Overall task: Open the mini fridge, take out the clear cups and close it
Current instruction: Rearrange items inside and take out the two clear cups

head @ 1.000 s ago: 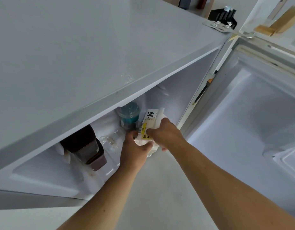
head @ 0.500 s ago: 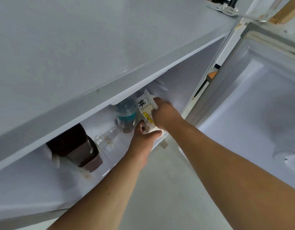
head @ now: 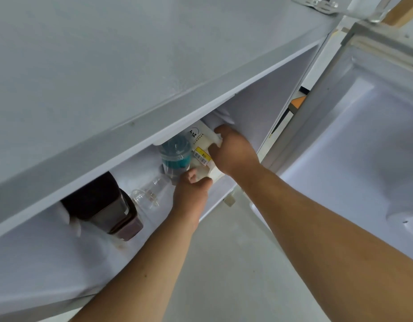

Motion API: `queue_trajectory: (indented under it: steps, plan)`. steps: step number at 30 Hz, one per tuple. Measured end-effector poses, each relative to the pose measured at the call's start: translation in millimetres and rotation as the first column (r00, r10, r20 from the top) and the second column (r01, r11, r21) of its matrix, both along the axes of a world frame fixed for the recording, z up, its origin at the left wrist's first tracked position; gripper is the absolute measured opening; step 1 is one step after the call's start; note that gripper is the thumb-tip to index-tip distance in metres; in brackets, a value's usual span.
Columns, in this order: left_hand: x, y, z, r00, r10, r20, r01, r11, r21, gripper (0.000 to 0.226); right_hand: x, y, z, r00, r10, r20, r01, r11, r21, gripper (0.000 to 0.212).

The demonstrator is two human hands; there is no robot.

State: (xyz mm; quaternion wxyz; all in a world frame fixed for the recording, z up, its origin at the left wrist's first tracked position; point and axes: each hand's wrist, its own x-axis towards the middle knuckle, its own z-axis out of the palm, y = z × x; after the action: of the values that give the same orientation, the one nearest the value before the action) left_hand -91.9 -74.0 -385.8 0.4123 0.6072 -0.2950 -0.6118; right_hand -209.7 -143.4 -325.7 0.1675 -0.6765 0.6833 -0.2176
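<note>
Head view looks down into the open grey mini fridge [head: 154, 66], its door [head: 363, 135] swung right; both hands hold a white milk carton with a yellow label [head: 202, 151], the right hand [head: 233, 154] wrapped around its upper side, the left hand [head: 191, 194] with fingers curled under its base; clear plastic cups [head: 147, 195] lie tipped on the fridge floor between a dark brown lidded jug [head: 103, 205] and a teal-tinted tumbler [head: 176, 156]; likely light, thin and crushable, so best held gently around the wall near the rim
</note>
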Motion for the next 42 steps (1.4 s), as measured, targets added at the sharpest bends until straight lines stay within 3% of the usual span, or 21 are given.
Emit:
queue_trajectory:
  steps: [2, 5, 10, 13, 16, 21, 28, 31, 38, 42]
  plan:
    - [12.3, 11.3, 4.1, 0.991, 0.132, -0.028, -0.131, 0.991, 0.035, 0.021, 0.4, 11.0, 7.2, 0.995, -0.042, -0.088, 0.028, 0.988, -0.15, 0.038]
    - [25.9, 20.7, 16.0, 0.925, 0.38, 0.002, -0.38, 0.925, 0.004, 0.021, 12.0, 18.8, 21.1, 0.999, -0.033, -0.03, 0.023, 0.962, -0.272, 0.031]
    - [33.7, 9.1, 44.5, 0.814, 0.575, -0.085, -0.58, 0.798, -0.163, 0.02, 34.3, 5.2, 30.3, 0.905, -0.095, 0.416, 0.059, 0.994, 0.097, 0.028]
    - [37.7, -4.8, 51.3, 0.81, 0.58, -0.088, -0.587, 0.795, -0.156, 0.033, 41.6, -0.6, 29.1, 0.843, -0.161, 0.513, 0.043, 0.971, 0.236, 0.029]
    - [38.2, -14.2, 52.5, 0.817, 0.572, -0.067, -0.574, 0.801, -0.169, 0.021, 46.8, -6.9, 25.0, 0.81, -0.217, 0.545, 0.053, 0.952, 0.301, 0.022]
    - [40.1, -13.6, 51.4, 0.82, 0.57, -0.055, -0.571, 0.804, -0.167, 0.021, 44.6, -1.9, 19.3, 0.834, -0.21, 0.511, 0.067, 0.957, 0.284, 0.018]
    - [30.9, 35.6, 42.3, 0.872, 0.484, -0.07, -0.486, 0.843, -0.232, 0.019, 17.3, 51.8, 1.9, 0.617, -0.342, 0.709, 0.113, 0.93, 0.35, 0.004]
    - [28.4, 53.5, 22.8, 0.889, 0.455, -0.049, -0.455, 0.869, -0.196, 0.017, 9.4, 77.8, -18.6, 0.567, -0.401, 0.72, 0.125, 0.905, 0.406, 0.003]
    - [32.1, 60.4, -38.4, 0.91, 0.403, 0.097, -0.399, 0.915, -0.059, 0.019, 12.0, 93.1, -70.0, 0.623, -0.515, 0.589, 0.209, 0.835, 0.51, 0.002]
    - [34.0, 49.4, -60.7, 0.911, 0.377, 0.164, -0.377, 0.926, -0.035, 0.016, 15.9, 83.8, -86.1, 0.703, -0.502, 0.505, 0.22, 0.827, 0.517, 0.007]
